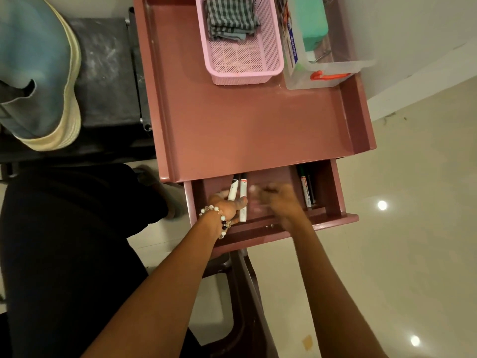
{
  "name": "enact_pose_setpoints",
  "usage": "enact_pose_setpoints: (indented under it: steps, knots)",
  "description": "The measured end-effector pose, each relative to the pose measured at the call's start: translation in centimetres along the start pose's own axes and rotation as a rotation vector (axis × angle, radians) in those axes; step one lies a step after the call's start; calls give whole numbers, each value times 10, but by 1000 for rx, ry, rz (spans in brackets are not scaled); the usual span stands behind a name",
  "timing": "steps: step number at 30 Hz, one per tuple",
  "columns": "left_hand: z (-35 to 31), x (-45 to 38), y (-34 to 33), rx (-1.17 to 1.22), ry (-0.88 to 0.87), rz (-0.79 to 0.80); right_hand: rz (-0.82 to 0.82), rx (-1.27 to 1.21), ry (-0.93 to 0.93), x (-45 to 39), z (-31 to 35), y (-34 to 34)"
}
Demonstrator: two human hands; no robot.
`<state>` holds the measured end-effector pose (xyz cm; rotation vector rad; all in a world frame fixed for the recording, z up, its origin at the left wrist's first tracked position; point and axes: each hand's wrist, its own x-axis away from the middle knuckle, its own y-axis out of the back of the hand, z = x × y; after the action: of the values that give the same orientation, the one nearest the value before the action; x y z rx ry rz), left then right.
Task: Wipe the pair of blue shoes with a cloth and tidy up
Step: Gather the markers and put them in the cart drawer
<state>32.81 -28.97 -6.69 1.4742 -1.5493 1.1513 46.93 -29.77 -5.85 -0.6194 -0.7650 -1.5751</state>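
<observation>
The near half of the tabletop [247, 125] lay bare between its raised side rims, giving a hand wide room. The far end was taken up: a pink basket [242, 63] with a folded striped cloth [231, 18] stood beside a clear box [327, 71] at the far right, the two nearly touching. Below the near edge, the open drawer [335, 195] was crowded: the left hand [224, 206] held markers [242, 197] at its left, the blurred right hand [278, 200] filled the middle, and more pens [307, 189] lay behind a divider at the right.
</observation>
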Motion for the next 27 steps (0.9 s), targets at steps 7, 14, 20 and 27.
enact_pose_setpoints:
  steps: [7, 14, 20, 27]
  knots:
    - [3, 4, -2, -154, -67, 11, -374, -17, -106, -39, -28, 16]
    - [-11, 4, -8, -180, -74, -26, -725, 570, -203, -76, -40, 66]
    - [-10, 0, -3, -114, -27, -83, -809, 755, -22, -82, -44, 65]
    - [-4, 0, 3, -187, -131, -78, -9, -53, -64, -18, -13, -6]
